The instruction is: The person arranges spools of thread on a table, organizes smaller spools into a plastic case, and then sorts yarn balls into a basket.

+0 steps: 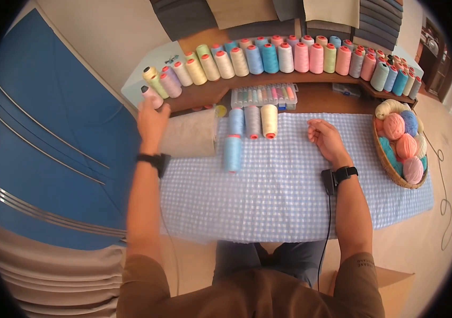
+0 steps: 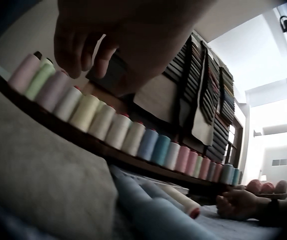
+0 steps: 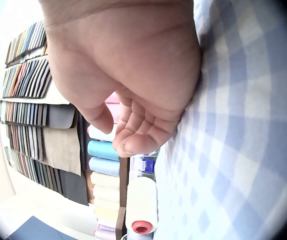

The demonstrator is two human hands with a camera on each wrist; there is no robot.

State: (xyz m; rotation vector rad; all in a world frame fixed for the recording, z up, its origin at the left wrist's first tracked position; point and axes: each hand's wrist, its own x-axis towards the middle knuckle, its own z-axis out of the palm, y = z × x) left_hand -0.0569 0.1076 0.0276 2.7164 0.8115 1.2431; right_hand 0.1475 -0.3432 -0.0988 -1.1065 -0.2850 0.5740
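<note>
My left hand (image 1: pixel 153 125) reaches to the left end of the shelf, its fingers overlapping a pale pink thread spool (image 1: pixel 153 96) in the head view. In the left wrist view, the fingers hang bent above the spool row, with a gap between them and the pink spool (image 2: pixel 25 73). My right hand (image 1: pixel 326 139) rests on the checked cloth (image 1: pixel 284 185), fingers loosely curled and holding nothing. Between the hands lie two light blue spools, one nearer (image 1: pixel 233 153) and one behind it (image 1: pixel 236 121), plus a grey spool (image 1: pixel 253 122) and a cream spool (image 1: pixel 269 121).
Many upright spools line the curved wooden shelf (image 1: pixel 226 84). A clear box (image 1: pixel 264 96) of small bobbins sits below it. Folded beige fabric (image 1: pixel 190 133) lies beneath the left forearm's side. A wicker basket (image 1: pixel 390 167) of yarn balls stands right. Fabric swatches (image 1: pixel 332 13) hang behind.
</note>
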